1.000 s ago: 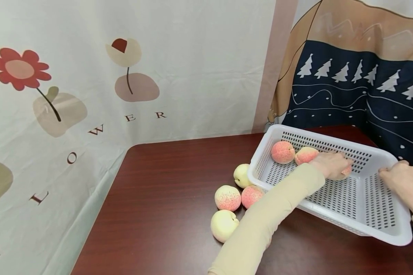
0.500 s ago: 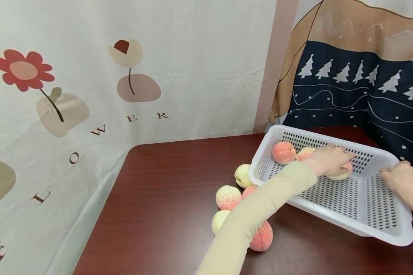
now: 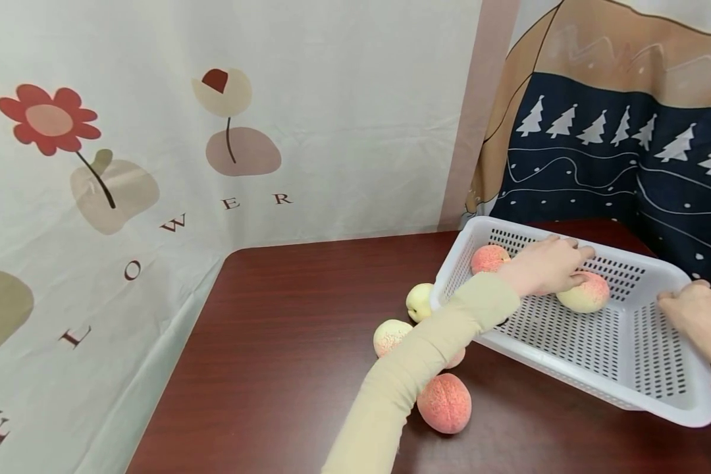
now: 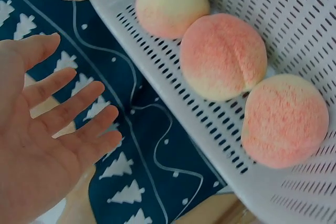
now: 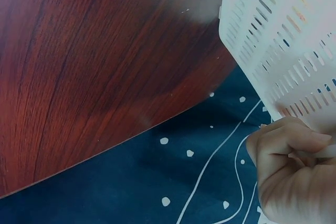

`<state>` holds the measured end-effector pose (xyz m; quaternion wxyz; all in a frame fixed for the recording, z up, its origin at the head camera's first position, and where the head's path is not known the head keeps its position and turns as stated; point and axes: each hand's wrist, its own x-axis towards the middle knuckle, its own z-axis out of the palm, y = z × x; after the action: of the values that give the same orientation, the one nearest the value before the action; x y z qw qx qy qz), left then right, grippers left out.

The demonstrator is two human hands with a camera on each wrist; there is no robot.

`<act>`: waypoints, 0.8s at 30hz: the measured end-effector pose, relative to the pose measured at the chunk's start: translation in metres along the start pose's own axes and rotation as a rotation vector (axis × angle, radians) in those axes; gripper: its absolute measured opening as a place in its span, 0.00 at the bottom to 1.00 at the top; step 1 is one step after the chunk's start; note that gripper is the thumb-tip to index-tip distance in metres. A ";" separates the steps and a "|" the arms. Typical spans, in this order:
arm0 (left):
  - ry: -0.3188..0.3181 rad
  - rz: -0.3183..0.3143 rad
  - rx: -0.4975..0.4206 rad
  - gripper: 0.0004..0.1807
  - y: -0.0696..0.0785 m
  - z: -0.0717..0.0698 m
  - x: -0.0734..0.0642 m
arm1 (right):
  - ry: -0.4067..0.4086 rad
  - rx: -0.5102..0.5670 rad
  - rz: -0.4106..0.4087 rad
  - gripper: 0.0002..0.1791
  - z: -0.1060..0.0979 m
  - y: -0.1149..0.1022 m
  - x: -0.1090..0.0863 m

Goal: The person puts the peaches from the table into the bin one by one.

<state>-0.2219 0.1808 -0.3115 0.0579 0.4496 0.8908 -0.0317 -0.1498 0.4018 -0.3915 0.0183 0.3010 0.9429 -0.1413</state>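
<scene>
The head view looks forward and down from above the near edge of the desk [image 3: 308, 316], taking in the white basket [image 3: 658, 401] at the right. The left wrist view sits very close above the basket's [image 4: 173, 98] far wall. The right wrist view looks closely at the basket's [image 5: 283, 30] right end and the desk [image 5: 94, 66] corner.

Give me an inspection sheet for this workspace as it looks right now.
Surface: dark red wooden table.
Job's things: white perforated basket, tilted, holding three peaches; more peaches on the table beside it.
Clutter: nothing seen.
Hands: left hand open, fingers spread above the basket; right hand grips the basket's rim.
Cables: nothing seen.
Surroundings: flower-print curtain; navy tree-pattern cloth.
</scene>
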 end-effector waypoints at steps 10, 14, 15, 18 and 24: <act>0.079 -0.002 0.005 0.26 -0.026 -0.007 -0.046 | 0.007 0.032 -0.016 0.32 -0.001 0.001 -0.002; 0.110 -0.001 0.015 0.25 -0.036 -0.005 -0.070 | 0.015 0.050 -0.034 0.32 -0.002 0.001 -0.004; 0.120 -0.001 0.007 0.25 -0.039 -0.003 -0.076 | 0.017 0.054 -0.039 0.32 -0.003 0.001 -0.004; 0.165 0.021 -0.030 0.23 -0.050 0.003 -0.094 | 0.024 0.059 -0.044 0.32 -0.003 0.001 -0.004; 0.202 -0.021 -0.096 0.20 -0.071 0.017 -0.130 | 0.025 0.049 -0.036 0.32 -0.003 0.002 -0.004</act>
<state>-0.2011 0.0338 -0.3108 -0.0113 0.4381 0.8971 0.0559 -0.1456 0.4019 -0.3885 -0.0036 0.2863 0.9445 -0.1608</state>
